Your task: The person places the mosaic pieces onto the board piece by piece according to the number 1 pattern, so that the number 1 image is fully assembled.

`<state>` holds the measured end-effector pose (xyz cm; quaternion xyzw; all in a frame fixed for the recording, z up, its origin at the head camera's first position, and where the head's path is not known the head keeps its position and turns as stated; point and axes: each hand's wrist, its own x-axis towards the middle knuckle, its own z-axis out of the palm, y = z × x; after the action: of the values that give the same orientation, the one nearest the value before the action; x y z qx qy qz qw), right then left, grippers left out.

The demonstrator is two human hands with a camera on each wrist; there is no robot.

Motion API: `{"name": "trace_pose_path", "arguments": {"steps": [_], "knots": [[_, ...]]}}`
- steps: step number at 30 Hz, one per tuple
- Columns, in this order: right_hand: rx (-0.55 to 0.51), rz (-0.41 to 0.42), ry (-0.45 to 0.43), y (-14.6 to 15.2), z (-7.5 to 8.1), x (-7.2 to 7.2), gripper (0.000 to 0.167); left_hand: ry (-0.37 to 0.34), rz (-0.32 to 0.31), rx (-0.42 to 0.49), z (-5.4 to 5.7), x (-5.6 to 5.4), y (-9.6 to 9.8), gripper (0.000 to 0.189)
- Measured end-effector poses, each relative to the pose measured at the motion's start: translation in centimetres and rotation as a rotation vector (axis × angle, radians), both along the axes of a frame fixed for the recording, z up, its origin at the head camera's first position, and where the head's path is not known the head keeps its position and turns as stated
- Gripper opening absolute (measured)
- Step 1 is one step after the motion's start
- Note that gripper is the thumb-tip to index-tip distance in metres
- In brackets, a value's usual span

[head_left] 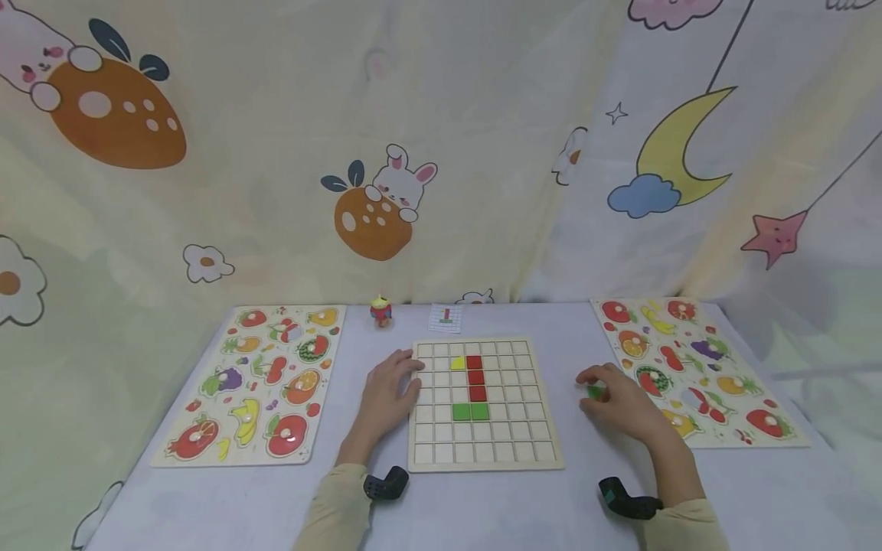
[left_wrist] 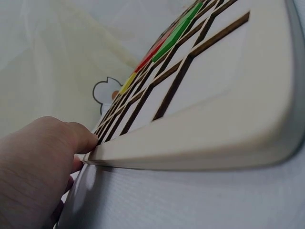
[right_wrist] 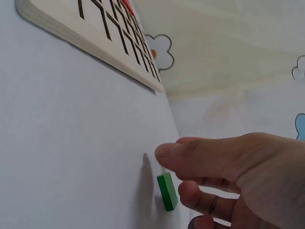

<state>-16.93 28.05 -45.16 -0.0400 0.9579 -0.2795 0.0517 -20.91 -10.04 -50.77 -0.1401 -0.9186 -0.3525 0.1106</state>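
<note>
A wooden grid board [head_left: 488, 465] lies on the table between the hands. Set in its cells are a yellow triangular tile [head_left: 458, 363], three red square tiles [head_left: 475, 377] in a column and two green square tiles [head_left: 471, 412] side by side. My left hand [head_left: 386, 392] rests at the board's left edge, and in the left wrist view its thumb [left_wrist: 83, 138] touches the rim. To the right of the board, my right hand [head_left: 623, 402] holds a loose green tile [right_wrist: 167, 192] between thumb and fingers, low over the table.
Fruit puzzle boards lie at the left [head_left: 258, 459] and right [head_left: 747, 440]. Behind the grid stand a small toy figure [head_left: 381, 311] and a pattern card [head_left: 445, 318]. A printed curtain [head_left: 482, 191] hangs at the table's back edge.
</note>
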Motion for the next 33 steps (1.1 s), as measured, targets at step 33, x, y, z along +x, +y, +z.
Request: {"name": "trace_pose_path", "arguments": {"steps": [33], "knots": [[-0.16, 0.012, 0.081, -0.5, -1.0, -0.2, 0.03, 0.004, 0.005, 0.007, -0.1, -0.1, 0.0, 0.021]]}}
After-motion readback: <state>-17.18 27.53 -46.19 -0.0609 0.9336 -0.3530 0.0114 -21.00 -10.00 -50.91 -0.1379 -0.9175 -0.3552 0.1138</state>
